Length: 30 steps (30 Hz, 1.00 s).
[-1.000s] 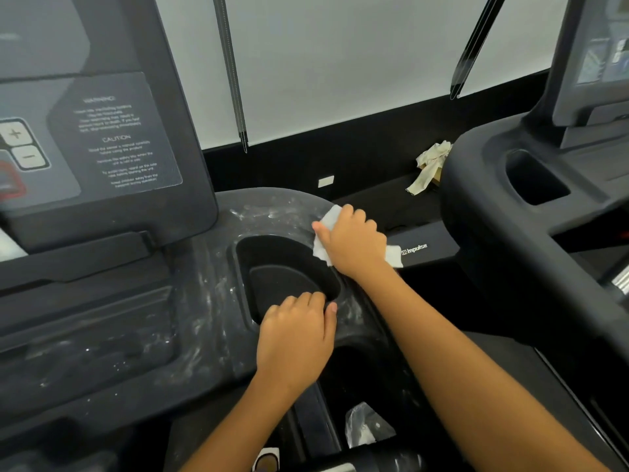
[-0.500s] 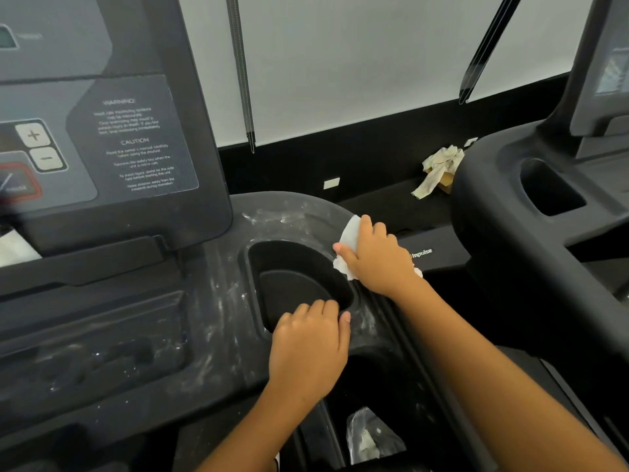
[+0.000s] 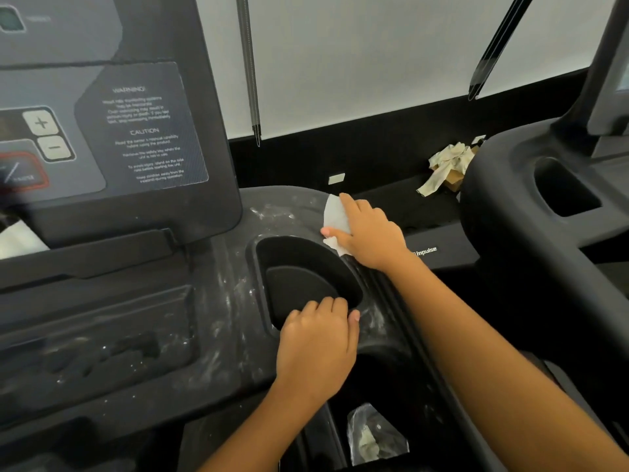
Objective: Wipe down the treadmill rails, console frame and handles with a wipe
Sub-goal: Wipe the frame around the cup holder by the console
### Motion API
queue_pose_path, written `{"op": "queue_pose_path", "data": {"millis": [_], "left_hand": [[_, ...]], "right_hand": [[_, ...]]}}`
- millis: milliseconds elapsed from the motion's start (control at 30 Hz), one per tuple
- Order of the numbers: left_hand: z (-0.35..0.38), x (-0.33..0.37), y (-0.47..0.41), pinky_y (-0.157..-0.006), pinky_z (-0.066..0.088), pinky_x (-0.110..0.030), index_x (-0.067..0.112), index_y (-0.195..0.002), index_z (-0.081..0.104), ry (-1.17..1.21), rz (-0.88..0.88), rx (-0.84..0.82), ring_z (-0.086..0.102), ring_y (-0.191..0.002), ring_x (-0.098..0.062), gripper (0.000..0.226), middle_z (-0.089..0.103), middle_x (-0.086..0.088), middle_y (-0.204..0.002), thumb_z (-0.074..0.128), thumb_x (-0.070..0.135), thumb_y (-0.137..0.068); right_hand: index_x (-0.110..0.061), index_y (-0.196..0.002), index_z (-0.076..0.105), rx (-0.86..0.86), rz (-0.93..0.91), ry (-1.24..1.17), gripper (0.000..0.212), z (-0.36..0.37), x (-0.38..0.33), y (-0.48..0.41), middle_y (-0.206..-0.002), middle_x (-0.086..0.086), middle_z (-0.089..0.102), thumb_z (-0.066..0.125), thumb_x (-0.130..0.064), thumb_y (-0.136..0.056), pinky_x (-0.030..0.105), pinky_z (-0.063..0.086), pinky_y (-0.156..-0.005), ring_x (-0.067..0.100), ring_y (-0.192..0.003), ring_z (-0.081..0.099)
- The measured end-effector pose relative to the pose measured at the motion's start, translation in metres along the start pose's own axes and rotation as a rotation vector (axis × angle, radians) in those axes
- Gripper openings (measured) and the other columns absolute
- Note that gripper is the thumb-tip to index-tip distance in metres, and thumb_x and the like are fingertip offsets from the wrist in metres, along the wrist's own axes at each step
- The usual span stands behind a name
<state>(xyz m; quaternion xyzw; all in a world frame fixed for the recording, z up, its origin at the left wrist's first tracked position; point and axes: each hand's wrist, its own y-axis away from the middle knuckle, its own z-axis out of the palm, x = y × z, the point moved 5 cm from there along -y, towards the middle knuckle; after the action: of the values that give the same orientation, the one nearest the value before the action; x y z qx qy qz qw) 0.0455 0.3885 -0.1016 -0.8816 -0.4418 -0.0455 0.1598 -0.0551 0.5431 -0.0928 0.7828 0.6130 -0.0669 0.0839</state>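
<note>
Treadmill console frame [image 3: 231, 267] is showing dusty streaks.
Its panel [image 3: 143, 131] is reading "WARNING!" and "CAUTION"; left hand [image 3: 316, 349] is gripping the cup holder [image 3: 306, 260] rim, right hand [image 3: 367, 236] is pressing the white wipe [image 3: 335, 212] flat just beyond it, near an "impulse" logo [image 3: 425, 251].

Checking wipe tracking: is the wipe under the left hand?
No, the wipe lies under the right hand on the console frame, while the left hand holds the rim of the cup holder with no wipe.
</note>
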Motion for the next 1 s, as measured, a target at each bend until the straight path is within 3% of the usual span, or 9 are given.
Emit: {"op": "queue_pose_path", "data": {"millis": [100, 300, 433, 567, 700, 800, 867, 933, 1000], "left_hand": [[-0.001, 0.001, 0.000, -0.052, 0.043, -0.030, 0.022, -0.085, 0.064, 0.002, 0.002, 0.005, 0.055, -0.058, -0.013, 0.038, 0.059, 0.007, -0.070, 0.032, 0.038, -0.098], [0.000, 0.002, -0.002, -0.051, 0.041, -0.029, 0.021, -0.084, 0.062, 0.002, 0.019, 0.005, 0.053, -0.055, -0.012, 0.038, 0.059, 0.007, -0.070, 0.030, 0.037, -0.097], [0.000, 0.001, -0.001, -0.052, 0.039, -0.027, 0.023, -0.085, 0.061, 0.018, 0.028, -0.017, 0.052, -0.056, -0.011, 0.038, 0.058, 0.008, -0.070, 0.029, 0.038, -0.098], [0.000, 0.003, -0.003, -0.053, 0.042, -0.028, 0.023, -0.087, 0.064, 0.033, 0.032, -0.047, 0.055, -0.058, -0.011, 0.037, 0.060, 0.008, -0.072, 0.032, 0.038, -0.097], [-0.005, 0.005, -0.005, -0.049, 0.042, -0.029, 0.022, -0.079, 0.061, 0.073, 0.028, -0.101, 0.052, -0.054, -0.012, 0.034, 0.057, 0.007, -0.068, 0.033, 0.034, -0.093], [0.001, 0.001, -0.002, -0.051, 0.042, -0.026, 0.025, -0.059, 0.047, 0.130, 0.013, -0.204, 0.052, -0.053, -0.011, 0.020, 0.045, 0.009, -0.055, 0.047, 0.020, -0.079], [0.017, -0.004, 0.001, -0.064, 0.039, -0.025, 0.026, -0.070, 0.047, 0.140, -0.042, -0.310, 0.059, -0.071, -0.012, 0.016, 0.044, 0.010, -0.064, 0.048, 0.020, -0.085], [0.014, -0.005, -0.002, -0.070, 0.036, -0.025, 0.026, -0.081, 0.051, 0.157, -0.045, -0.313, 0.058, -0.081, -0.013, 0.007, 0.046, 0.011, -0.073, 0.051, 0.027, -0.088], [0.005, 0.000, -0.004, -0.072, 0.040, -0.030, 0.024, -0.078, 0.049, 0.154, 0.003, -0.309, 0.055, -0.078, -0.015, 0.012, 0.051, 0.007, -0.075, 0.046, 0.025, -0.089]], "right_hand": [[-0.018, -0.147, 0.025, -0.022, 0.048, 0.017, 0.078, 0.000, -0.005, -0.006, -0.140, 0.010, 0.043, 0.041, -0.068, -0.089, 0.049, 0.042, -0.090, 0.035, -0.121, 0.046], [-0.016, -0.139, 0.038, -0.074, -0.115, 0.040, 0.074, 0.002, -0.076, -0.056, -0.137, 0.010, 0.048, 0.035, -0.070, -0.089, 0.054, 0.034, -0.099, 0.035, -0.124, 0.045], [-0.016, -0.141, 0.035, 0.043, -0.236, 0.043, 0.066, 0.002, -0.084, -0.051, -0.135, 0.007, 0.050, 0.037, -0.061, -0.094, 0.048, 0.037, -0.099, 0.029, -0.121, 0.049], [-0.015, -0.131, 0.042, 0.134, -0.025, -0.139, 0.056, -0.001, -0.026, -0.029, -0.125, 0.005, 0.053, 0.042, -0.057, -0.093, 0.041, 0.039, -0.089, 0.024, -0.112, 0.053], [-0.009, -0.120, 0.054, 0.203, 0.113, 0.069, 0.062, 0.002, -0.046, -0.038, -0.119, 0.009, 0.057, 0.033, -0.060, -0.094, 0.043, 0.041, -0.091, 0.027, -0.108, 0.054], [-0.012, -0.122, 0.052, 0.193, -0.090, 0.119, 0.059, 0.012, -0.124, -0.056, -0.123, 0.008, 0.053, 0.040, -0.058, -0.088, 0.046, 0.035, -0.097, 0.027, -0.115, 0.048], [-0.016, -0.138, 0.040, 0.088, -0.260, 0.069, 0.065, 0.030, -0.167, -0.055, -0.141, 0.008, 0.039, 0.051, -0.050, -0.083, 0.048, 0.025, -0.108, 0.027, -0.133, 0.032], [-0.016, -0.149, 0.025, 0.019, -0.341, 0.010, 0.070, 0.033, -0.171, -0.049, -0.153, 0.007, 0.024, 0.049, -0.044, -0.089, 0.047, 0.015, -0.116, 0.026, -0.142, 0.017], [-0.015, -0.146, 0.029, 0.119, -0.319, 0.054, 0.057, 0.024, -0.142, -0.048, -0.149, 0.007, 0.030, 0.039, -0.041, -0.096, 0.045, 0.023, -0.112, 0.027, -0.135, 0.026]]}}
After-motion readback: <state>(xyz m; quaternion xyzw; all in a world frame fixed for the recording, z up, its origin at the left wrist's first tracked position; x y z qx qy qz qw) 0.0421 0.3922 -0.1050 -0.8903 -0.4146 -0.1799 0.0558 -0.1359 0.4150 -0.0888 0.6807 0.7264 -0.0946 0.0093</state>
